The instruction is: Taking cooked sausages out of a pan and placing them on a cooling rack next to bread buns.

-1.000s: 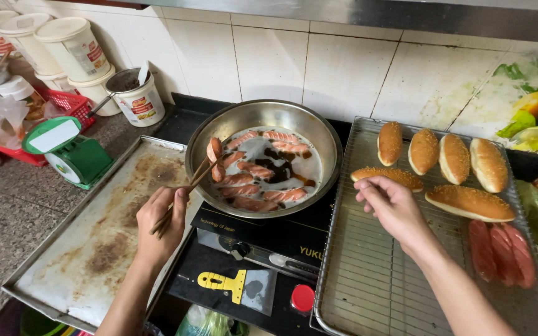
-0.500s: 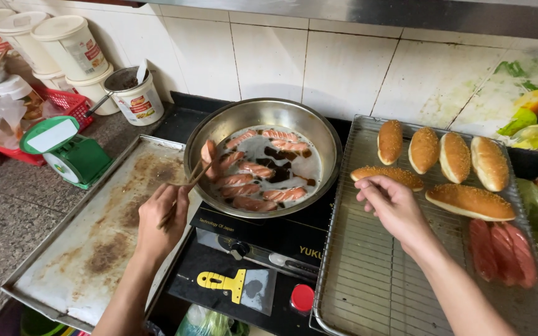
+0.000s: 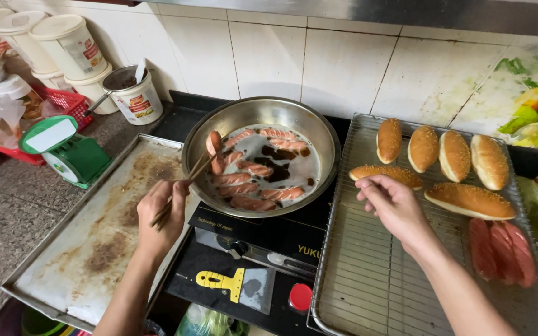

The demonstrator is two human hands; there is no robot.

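My left hand (image 3: pixel 160 215) grips wooden chopsticks (image 3: pixel 188 180) whose tips pinch a sausage half (image 3: pixel 213 143), lifted at the left rim of a steel pan (image 3: pixel 319 134). Several split sausages (image 3: pixel 253 185) lie in dark oil in that pan, which sits on a black induction cooker (image 3: pixel 263 239). My right hand (image 3: pixel 393 208) rests on a wire rack (image 3: pixel 368 292), fingertips touching a sesame bun (image 3: pixel 386 175). More sesame buns (image 3: pixel 440 151) line the rack's far side, and cooked sausage halves (image 3: pixel 499 249) lie at its right.
A stained metal tray (image 3: pixel 88 249) lies left of the cooker. A green kitchen scale (image 3: pixel 63 149), white plastic tubs (image 3: pixel 63 43) and a tub with a spoon (image 3: pixel 133 93) stand at the back left. A yellow-handled scraper (image 3: pixel 235 283) lies at the cooker's front.
My left hand has lifted one sausage half with the chopsticks toward the pan's left rim. My right hand has stayed by the bun on the rack.
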